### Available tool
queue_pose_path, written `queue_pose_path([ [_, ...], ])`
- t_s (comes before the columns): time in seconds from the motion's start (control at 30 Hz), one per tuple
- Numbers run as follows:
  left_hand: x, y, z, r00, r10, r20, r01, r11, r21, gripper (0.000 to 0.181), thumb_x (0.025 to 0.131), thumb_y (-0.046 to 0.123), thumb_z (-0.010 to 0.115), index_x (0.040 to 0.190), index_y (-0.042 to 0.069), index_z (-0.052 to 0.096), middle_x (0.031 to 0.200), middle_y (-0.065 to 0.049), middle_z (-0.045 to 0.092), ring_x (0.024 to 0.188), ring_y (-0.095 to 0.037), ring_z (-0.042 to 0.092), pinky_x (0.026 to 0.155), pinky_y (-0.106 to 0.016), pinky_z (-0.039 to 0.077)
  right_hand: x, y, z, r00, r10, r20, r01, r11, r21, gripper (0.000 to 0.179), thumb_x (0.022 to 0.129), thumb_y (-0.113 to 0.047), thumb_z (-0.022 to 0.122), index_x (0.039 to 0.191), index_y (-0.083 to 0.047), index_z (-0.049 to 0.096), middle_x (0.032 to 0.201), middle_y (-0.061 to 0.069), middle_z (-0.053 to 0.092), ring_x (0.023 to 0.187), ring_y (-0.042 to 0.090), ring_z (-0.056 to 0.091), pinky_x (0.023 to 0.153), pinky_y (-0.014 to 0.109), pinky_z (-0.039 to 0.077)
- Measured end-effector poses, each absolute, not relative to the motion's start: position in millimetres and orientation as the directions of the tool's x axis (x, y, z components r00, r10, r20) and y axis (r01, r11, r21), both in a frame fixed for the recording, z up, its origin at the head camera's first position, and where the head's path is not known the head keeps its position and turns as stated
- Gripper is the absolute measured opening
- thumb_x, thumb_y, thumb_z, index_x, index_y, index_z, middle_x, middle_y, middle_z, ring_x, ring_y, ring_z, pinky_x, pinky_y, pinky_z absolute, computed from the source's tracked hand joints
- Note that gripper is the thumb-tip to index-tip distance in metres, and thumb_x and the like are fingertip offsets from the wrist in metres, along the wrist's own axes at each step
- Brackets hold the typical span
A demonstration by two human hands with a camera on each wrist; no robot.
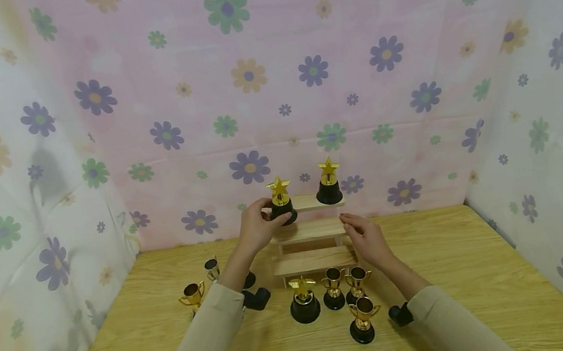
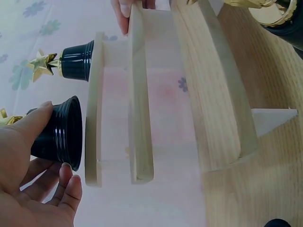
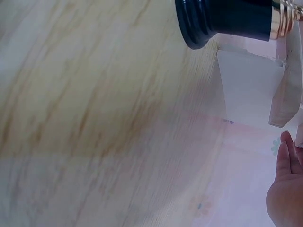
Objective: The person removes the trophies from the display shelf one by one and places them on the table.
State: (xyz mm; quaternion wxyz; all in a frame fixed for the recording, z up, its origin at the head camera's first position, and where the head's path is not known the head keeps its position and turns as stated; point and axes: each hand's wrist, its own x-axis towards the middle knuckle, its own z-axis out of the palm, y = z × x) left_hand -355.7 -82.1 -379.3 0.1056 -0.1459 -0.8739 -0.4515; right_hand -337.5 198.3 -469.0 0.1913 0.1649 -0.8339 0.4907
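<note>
My left hand (image 1: 257,226) holds a star trophy (image 1: 280,196) by its black base, thumb on one side and fingers around the other. That base is close to the left end of the top board (image 2: 93,118) of a three-step wooden stand (image 1: 307,231), with a small gap showing in the left wrist view. At the stand's other side my right hand (image 1: 367,238) pinches the right end of the middle board. Another star trophy (image 1: 329,186) stands upright on the right end of the top board. The middle and lowest boards bear nothing.
In front of the stand are a star trophy (image 1: 305,304) and several gold cup trophies (image 1: 363,319) on the wooden table (image 1: 468,293). More cups (image 1: 192,294) stand at the left, partly behind my left forearm. Flowered cloth (image 1: 283,110) hangs behind and at both sides.
</note>
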Motion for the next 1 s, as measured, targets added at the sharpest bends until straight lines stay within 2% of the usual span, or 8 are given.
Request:
queue_pose_path([
  [0.33,-347.2,-87.4,-381.8,-0.925,0.18,0.336,0.378,0.547,0.747,0.056,0.09,0.03,0.081,0.136,0.003,0.063,0.128,-0.015,0.065,0.079,-0.021,0.055,0.07,-0.034,0.047,-338.3,198.8,-467.3,-0.875,-0.092,0.475,-0.458,0.473,-0.753,0.034,0.106,-0.006,0.054,0.135,0.01,0.061,0.145,0.026,0.055,0.131,0.042,0.056,0.102,0.055,0.048],
  [1.0,-319.5,-99.4,-392.7,-0.934,0.17,0.315,0.355,0.553,0.754,0.058,0.088,0.026,0.083,0.136,0.002,0.062,0.126,-0.015,0.066,0.077,-0.019,0.057,0.068,-0.033,0.048,-338.9,198.9,-467.6,-0.879,-0.093,0.468,-0.453,0.471,-0.757,0.034,0.106,-0.006,0.054,0.136,0.008,0.061,0.145,0.025,0.055,0.132,0.041,0.055,0.103,0.055,0.048],
])
